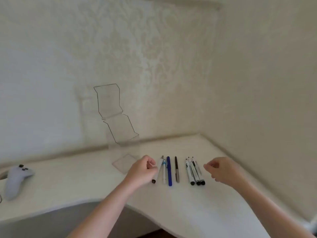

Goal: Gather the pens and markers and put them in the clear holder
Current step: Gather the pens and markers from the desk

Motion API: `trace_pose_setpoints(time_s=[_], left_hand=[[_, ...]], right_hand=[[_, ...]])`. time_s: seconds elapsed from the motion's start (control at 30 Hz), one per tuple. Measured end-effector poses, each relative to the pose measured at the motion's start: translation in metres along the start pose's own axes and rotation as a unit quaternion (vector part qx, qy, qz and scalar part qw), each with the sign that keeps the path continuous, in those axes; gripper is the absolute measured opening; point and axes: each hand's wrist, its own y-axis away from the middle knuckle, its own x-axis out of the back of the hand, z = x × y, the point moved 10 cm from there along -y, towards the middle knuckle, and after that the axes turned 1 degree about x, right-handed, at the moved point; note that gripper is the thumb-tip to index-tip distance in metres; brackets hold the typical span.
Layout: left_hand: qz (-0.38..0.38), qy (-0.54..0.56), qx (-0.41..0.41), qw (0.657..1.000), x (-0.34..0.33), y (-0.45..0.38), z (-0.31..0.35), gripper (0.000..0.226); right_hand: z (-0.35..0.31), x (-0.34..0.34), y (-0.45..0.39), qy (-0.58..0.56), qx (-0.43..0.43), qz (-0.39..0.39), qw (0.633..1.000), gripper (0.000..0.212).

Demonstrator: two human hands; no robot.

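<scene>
On the white desk the pens and markers are laid side by side, roughly parallel, tips toward twelve o'clock, apparently so that they can be swept together easily. A blue pen and a dark slim pen lie in the middle, with three black-capped markers at three o'clock of them. The left hand is curled loosely at nine o'clock of the row, its fingertips just beside a white marker; nothing is seen pinched. The right hand is held half-curled and empty at three o'clock of the markers. The clear holder stands empty at eleven o'clock of the row. A grey game controller lies far off at nine o'clock.
</scene>
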Motion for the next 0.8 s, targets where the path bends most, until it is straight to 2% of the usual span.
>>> trace_pose_setpoints(time_s=[0.07,0.2,0.3,0.53,0.7,0.8], left_hand=[[0.014,-0.082,0.029,0.996,0.003,-0.015,-0.007,0.034],[-0.039,-0.205,0.119,0.971,-0.013,-0.045,-0.029,0.068],[-0.041,-0.247,0.120,0.961,-0.026,-0.062,-0.032,0.082],[-0.029,-0.242,0.057,0.968,-0.044,-0.072,-0.024,0.074],[-0.009,-0.239,0.036,0.970,-0.034,-0.066,-0.024,0.058],[-0.015,-0.230,0.030,0.973,-0.033,-0.064,-0.026,0.052]], right_hand=[[0.001,-0.006,-0.012,0.063,-0.043,-0.030,0.997,0.030],[-0.013,-0.039,-0.038,0.139,-0.055,-0.101,0.984,0.051],[-0.024,-0.061,-0.054,0.162,-0.046,-0.125,0.978,0.054],[-0.028,-0.083,-0.065,0.233,-0.050,-0.154,0.959,0.038],[-0.025,-0.079,-0.060,0.214,-0.055,-0.166,0.961,0.035],[-0.021,-0.076,-0.057,0.197,-0.057,-0.149,0.967,0.040]])
